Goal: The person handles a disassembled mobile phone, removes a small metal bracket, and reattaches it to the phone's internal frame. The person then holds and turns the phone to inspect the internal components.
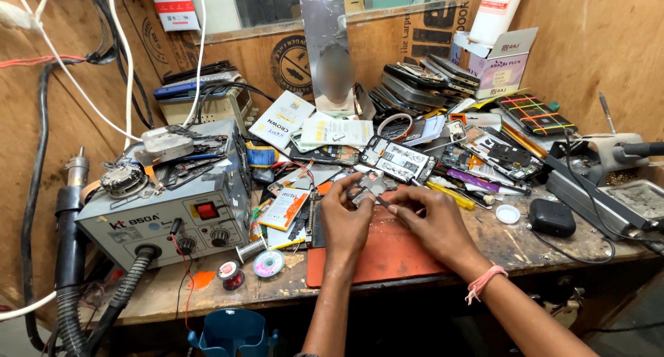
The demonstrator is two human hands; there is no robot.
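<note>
Centre of frame: both hands meet over the orange work mat (387, 257) on the counter (532, 243). Left hand (344, 215) is curled, fingertips pinching the lower left edge of a small grey phone part (372, 185), probably a frame or board section; too small to tell which. Right hand (432, 222) has its fingers bunched together, holding what looks like a thin tool whose tip points up-left and meets the part. Whether it is tweezers or a driver, cannot tell.

The part is held just above the mat's upper edge, right below the opened phone (398, 160) with its board exposed.

How I'd judge doing this well:
- Rest both wrists on the mat; a part held in the air wobbles.
- Keep the left pinch on the edges, off any connectors.
- Light pressure on the tool tip, angled low, so a slip runs over the mat and not into the fingers.
- Keep the work over the mat; a dropped screw would vanish in the clutter of phone bodies and flex parts (484, 156) at upper right.

Nearby: hot-air rework station (162, 222) at left with its nozzle handle (69, 212) parked at far left, solder wire spools (268, 264) at lower left of the mat, black earbud case (552, 217) and white cap (508, 214) at right. All well clear of the hands.
</note>
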